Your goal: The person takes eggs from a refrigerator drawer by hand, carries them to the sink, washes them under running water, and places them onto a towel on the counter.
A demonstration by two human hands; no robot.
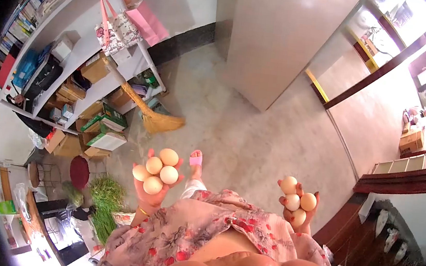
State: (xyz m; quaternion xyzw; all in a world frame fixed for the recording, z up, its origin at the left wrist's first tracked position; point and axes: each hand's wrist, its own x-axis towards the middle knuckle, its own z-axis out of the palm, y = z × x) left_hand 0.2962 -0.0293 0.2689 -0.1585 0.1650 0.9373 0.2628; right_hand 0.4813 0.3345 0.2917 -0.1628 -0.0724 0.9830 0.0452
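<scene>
Cupped, my left hand (152, 199) cradles five beige eggs (154, 166); I have four more eggs (293, 201) clasped in my right hand (310, 219).

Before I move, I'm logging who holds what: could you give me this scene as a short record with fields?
Left hand: holds five eggs
Right hand: holds four eggs
Visible total: nine
Clothing: floral garment, pink slipper
Left side: green grassy bundle
Ahead, leftward: straw broom near shelves
</scene>
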